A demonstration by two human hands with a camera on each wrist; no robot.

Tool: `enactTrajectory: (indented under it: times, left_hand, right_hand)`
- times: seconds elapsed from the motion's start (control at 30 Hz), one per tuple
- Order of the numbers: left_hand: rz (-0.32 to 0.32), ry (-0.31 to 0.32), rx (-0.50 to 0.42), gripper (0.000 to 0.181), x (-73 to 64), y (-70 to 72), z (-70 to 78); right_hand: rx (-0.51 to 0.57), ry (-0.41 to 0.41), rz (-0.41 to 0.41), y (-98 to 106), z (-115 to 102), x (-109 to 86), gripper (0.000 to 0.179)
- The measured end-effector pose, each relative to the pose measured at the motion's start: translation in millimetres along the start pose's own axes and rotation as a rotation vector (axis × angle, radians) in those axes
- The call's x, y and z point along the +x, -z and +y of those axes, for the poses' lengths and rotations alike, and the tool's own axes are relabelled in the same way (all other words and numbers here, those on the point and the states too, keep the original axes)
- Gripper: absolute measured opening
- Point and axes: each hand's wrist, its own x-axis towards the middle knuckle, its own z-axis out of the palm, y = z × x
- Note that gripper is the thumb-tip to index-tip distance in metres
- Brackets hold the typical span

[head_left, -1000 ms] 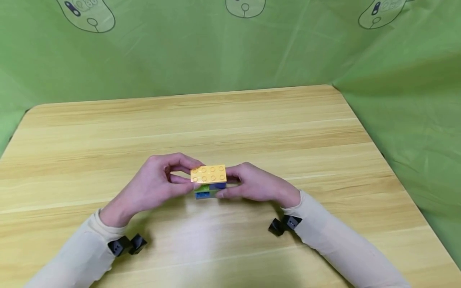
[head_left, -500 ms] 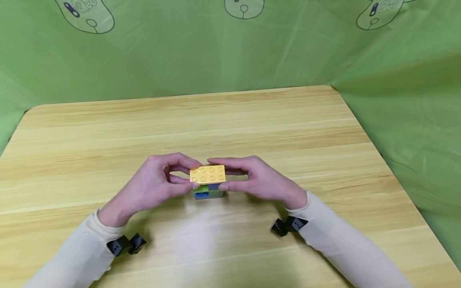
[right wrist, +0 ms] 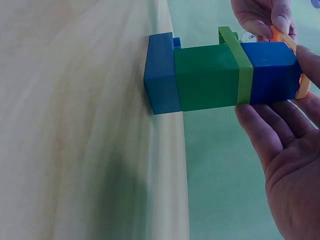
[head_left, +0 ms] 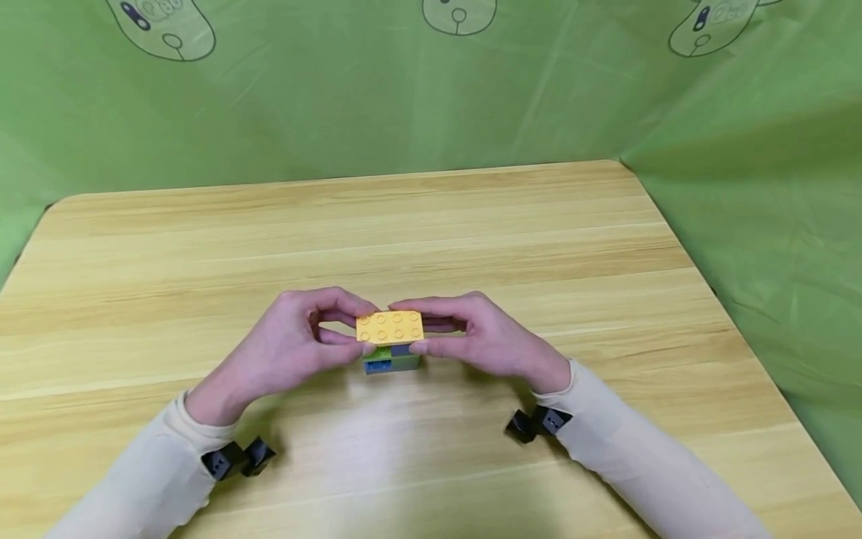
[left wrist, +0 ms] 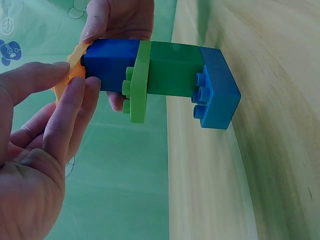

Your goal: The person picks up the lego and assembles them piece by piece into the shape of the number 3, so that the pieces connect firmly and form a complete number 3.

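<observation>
A stack of toy building bricks stands upright on the table, between the hands. At its base is a light blue brick (right wrist: 162, 75). Above it come a dark green brick (right wrist: 207, 77), a thin light green brick (left wrist: 141, 82) and a dark blue brick (right wrist: 275, 72). A thin yellow brick (head_left: 389, 327) with studs tops the stack, overhanging to the left. My left hand (head_left: 289, 344) pinches its left end between thumb and fingers. My right hand (head_left: 488, 337) grips its right end, thumb in front and index finger behind, with lower fingers along the dark blue brick.
The wooden table (head_left: 431, 224) spreads around the stack, its far edge against a green curtain (head_left: 377, 97). Black cameras are strapped to both wrists, over pale sleeves (head_left: 646, 442).
My right hand has shifted from lower on the stack up to the yellow brick's right end, its index finger now along the back. The left hand has kept its pinch.
</observation>
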Motion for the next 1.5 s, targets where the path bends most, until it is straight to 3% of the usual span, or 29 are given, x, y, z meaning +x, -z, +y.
enactTrajectory:
  times: [0.13,0.67,0.93,1.3,1.5]
  left_hand:
    - [-0.002,0.005,-0.029,0.032,0.1,-0.6,-1.4]
    - [0.004,0.005,-0.056,0.031,-3.6,1.8,-5.0]
    - [-0.015,-0.038,-0.078,0.03,-0.2,-1.7,-6.7]
    - [-0.008,-0.012,-0.081,0.031,-0.6,-2.9,-7.0]
    - [0.008,-0.086,-0.021,0.035,-2.8,-1.3,-10.4]
  right_hand:
    - [0.007,-0.014,-0.001,0,-1,0.2,0.044]
    - [-0.134,0.086,-0.023,2,-2,7.4,0.041]
    - [-0.144,0.08,-0.003,4,-2,3.3,0.042]
    - [-0.2,0.091,0.014,5,-2,1.3,0.041]
    - [-0.176,0.078,0.013,3,-1,2.3,0.041]
